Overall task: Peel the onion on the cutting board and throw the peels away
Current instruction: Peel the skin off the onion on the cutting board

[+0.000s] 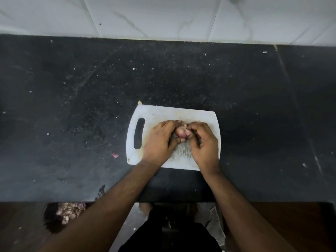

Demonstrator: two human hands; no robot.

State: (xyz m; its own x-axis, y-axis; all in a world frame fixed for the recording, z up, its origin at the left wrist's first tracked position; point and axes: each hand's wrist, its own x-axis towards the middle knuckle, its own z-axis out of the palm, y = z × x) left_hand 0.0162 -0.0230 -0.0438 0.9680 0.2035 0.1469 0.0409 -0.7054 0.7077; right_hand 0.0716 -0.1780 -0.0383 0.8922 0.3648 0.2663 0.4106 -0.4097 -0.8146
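A small pinkish onion (181, 132) is held just above the middle of the white cutting board (163, 113). My left hand (160, 142) wraps around its left side, thumb underneath. My right hand (203, 142) pinches the onion's top right, where loose skin shows between the fingertips. Most of the onion is hidden by my fingers. The board has a handle slot (139, 132) on its left and a grey scuffed patch (182, 151) below the hands.
The board lies on a black speckled counter (91, 106) against a white tiled wall (163, 15). A pink peel scrap (115, 155) lies left of the board. Below the counter's front edge, on the floor at left, a dark bin (60, 217) holds onion peels.
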